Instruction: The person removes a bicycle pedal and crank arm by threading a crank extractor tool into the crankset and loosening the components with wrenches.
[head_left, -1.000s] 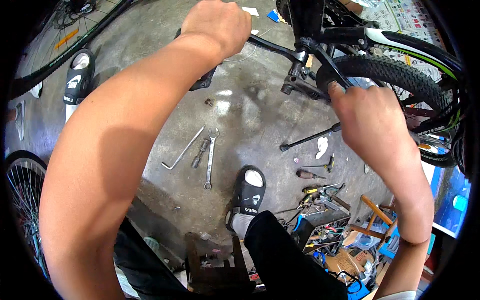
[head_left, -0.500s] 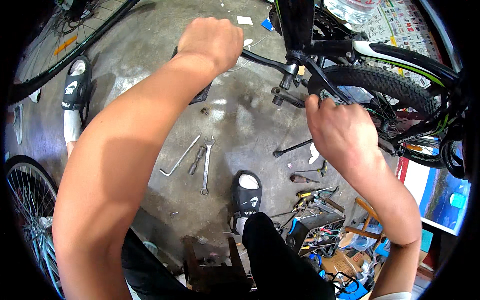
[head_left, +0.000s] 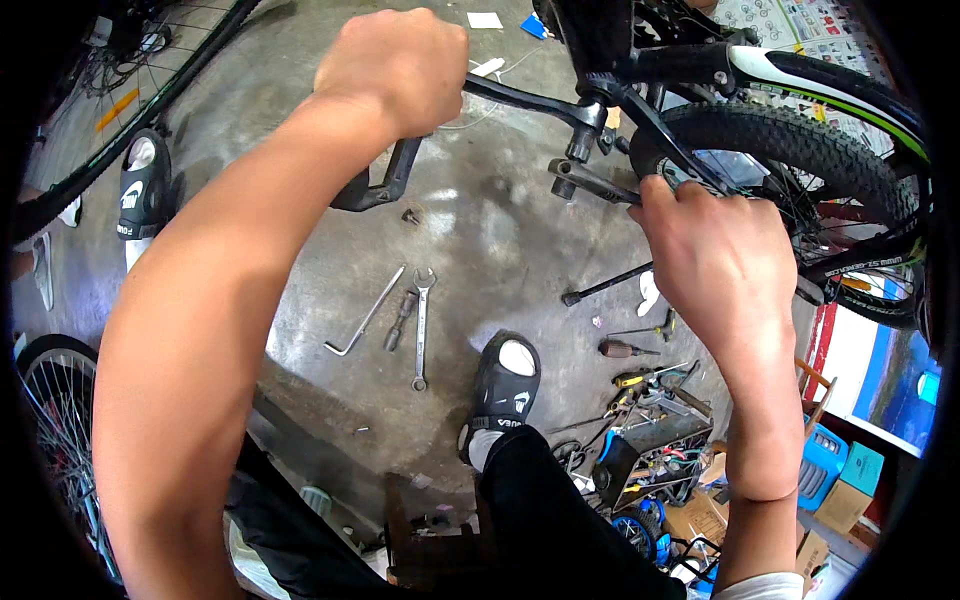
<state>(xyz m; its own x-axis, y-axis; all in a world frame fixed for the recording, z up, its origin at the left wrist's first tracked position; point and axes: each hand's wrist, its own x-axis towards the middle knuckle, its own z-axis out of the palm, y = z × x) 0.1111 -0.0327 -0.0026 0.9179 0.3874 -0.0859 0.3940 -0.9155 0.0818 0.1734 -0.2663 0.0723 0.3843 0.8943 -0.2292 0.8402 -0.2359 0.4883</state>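
Observation:
My left hand [head_left: 395, 72] is closed in a fist round the outer end of a black bicycle crank arm [head_left: 525, 107]. A black pedal [head_left: 385, 190] hangs below that wrist. At the crank's inner end a metal cylinder [head_left: 581, 143] sticks out towards me. My right hand [head_left: 715, 235] is closed round the handle of a dark socket wrench [head_left: 597, 182]. Its head lies just below the cylinder; whether they touch I cannot tell. Most of the handle is hidden in the fist. The black bicycle frame [head_left: 590, 40] rises behind, with its knobby tyre [head_left: 780, 145] at the right.
On the concrete floor lie a combination wrench [head_left: 421, 330], a bent hex key [head_left: 368, 310], a dark tool [head_left: 400, 322] and a small bolt [head_left: 411, 216]. Tools crowd a tray [head_left: 660, 440] at lower right. Other bicycle wheels [head_left: 62, 400] stand at left. My sandalled foot [head_left: 505, 385] is below.
My view has shifted slightly. My left hand is a little farther up and left, showing more of the pedal. My right hand is slightly farther right, still gripping the wrench.

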